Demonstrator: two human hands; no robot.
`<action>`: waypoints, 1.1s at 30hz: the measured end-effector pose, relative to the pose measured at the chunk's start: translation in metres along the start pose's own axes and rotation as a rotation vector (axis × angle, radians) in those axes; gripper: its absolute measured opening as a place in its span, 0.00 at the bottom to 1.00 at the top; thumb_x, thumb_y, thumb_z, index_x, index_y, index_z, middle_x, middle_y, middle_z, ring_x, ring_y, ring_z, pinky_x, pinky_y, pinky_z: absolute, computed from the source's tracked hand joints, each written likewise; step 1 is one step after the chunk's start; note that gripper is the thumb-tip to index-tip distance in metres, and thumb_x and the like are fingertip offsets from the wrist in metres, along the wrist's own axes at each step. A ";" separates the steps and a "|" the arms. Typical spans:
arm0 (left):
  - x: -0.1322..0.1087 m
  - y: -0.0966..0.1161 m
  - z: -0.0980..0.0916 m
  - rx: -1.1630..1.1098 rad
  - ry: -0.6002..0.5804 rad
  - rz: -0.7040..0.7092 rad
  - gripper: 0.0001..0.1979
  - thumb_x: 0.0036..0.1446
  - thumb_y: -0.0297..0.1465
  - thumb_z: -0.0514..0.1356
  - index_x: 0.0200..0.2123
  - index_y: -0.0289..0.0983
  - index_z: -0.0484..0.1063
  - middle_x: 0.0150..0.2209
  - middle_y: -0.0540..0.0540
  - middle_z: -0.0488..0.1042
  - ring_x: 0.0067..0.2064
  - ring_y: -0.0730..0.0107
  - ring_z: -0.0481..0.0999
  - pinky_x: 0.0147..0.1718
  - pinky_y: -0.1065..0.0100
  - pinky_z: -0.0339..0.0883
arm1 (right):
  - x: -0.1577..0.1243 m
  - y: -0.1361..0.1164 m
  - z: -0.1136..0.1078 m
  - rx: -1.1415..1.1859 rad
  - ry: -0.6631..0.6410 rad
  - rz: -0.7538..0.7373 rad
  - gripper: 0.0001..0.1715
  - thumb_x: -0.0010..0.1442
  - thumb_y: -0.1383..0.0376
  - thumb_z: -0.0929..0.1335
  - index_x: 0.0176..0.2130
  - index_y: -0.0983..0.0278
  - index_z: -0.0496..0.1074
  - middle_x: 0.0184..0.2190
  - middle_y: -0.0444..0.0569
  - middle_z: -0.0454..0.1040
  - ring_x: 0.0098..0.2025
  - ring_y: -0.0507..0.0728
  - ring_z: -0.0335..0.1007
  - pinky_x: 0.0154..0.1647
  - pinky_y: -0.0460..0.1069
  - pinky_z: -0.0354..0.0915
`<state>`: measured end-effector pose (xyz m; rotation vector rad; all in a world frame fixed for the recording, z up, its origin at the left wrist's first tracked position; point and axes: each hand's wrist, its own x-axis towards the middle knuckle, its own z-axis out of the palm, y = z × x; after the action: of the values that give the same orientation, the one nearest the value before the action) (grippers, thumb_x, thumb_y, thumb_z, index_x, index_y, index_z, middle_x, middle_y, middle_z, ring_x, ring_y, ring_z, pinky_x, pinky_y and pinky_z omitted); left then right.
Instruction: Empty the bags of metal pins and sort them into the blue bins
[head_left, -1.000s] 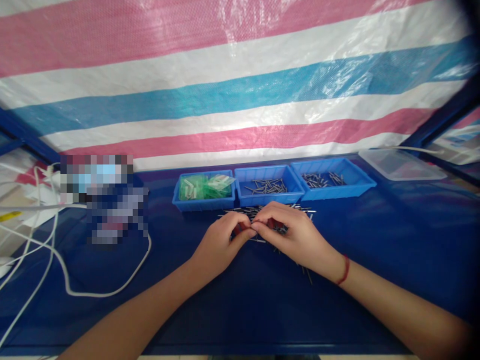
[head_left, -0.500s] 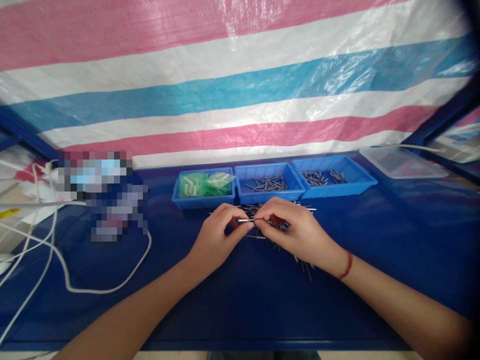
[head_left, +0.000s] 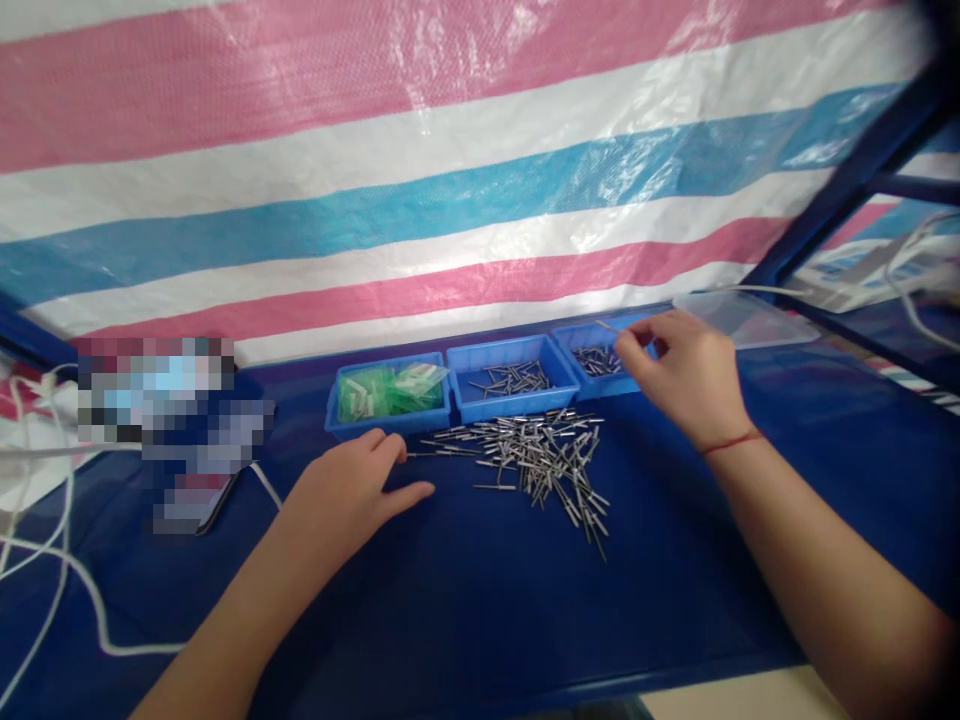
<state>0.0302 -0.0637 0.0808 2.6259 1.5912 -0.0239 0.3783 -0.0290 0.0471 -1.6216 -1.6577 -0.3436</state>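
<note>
My right hand (head_left: 679, 365) is closed in a pinch over the right blue bin (head_left: 566, 338). A thin blind rivet (head_left: 606, 326) sticks out from its fingertips. To the left of the pile, my left hand (head_left: 352, 485) hovers low over the table, thumb and fingers apart, holding nothing. Its fingertips are close to the left end of the pile of blind rivets (head_left: 540, 455), silvery pins with thicker sleeves. More rivets lie in the middle blue bin (head_left: 510, 405) and in the right one, which my right hand partly covers.
A left blue bin (head_left: 386, 420) holds green packets (head_left: 367, 395). Behind my right hand lies a clear plastic lid (head_left: 739, 325). Blurred-out items (head_left: 172, 390) and white cables (head_left: 97, 600) occupy the left side. A striped tarp (head_left: 420, 215) hangs behind the blue table (head_left: 450, 610).
My hands have parted from a shared pinch on a rivet. The right has moved up and right to the right bin with a rivet; the left has moved left and opened. The view has shifted.
</note>
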 end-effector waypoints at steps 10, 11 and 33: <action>0.014 -0.007 0.025 -0.002 -0.007 -0.003 0.15 0.64 0.37 0.51 0.50 0.39 0.69 0.43 0.41 0.73 0.39 0.59 0.76 0.38 0.64 0.66 | -0.004 0.000 0.013 0.013 -0.037 -0.031 0.12 0.59 0.61 0.65 0.39 0.65 0.74 0.31 0.53 0.73 0.36 0.61 0.68 0.40 0.55 0.63; 0.017 -0.007 0.028 -0.002 0.007 0.018 0.13 0.64 0.36 0.51 0.48 0.39 0.70 0.42 0.42 0.73 0.38 0.61 0.76 0.38 0.65 0.66 | -0.005 -0.006 0.012 0.036 -0.053 -0.060 0.12 0.59 0.61 0.65 0.38 0.65 0.74 0.31 0.53 0.73 0.36 0.61 0.68 0.40 0.55 0.63; 0.061 0.081 0.060 -0.946 0.484 0.097 0.09 0.63 0.36 0.52 0.38 0.36 0.66 0.36 0.48 0.71 0.37 0.70 0.71 0.38 0.70 0.65 | -0.042 -0.080 0.014 0.859 -0.292 -0.027 0.11 0.60 0.58 0.66 0.34 0.63 0.73 0.30 0.47 0.74 0.29 0.53 0.66 0.30 0.48 0.63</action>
<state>0.1318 -0.0514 0.0222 1.9829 1.1114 1.1311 0.2941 -0.0620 0.0353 -1.0124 -1.6900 0.5610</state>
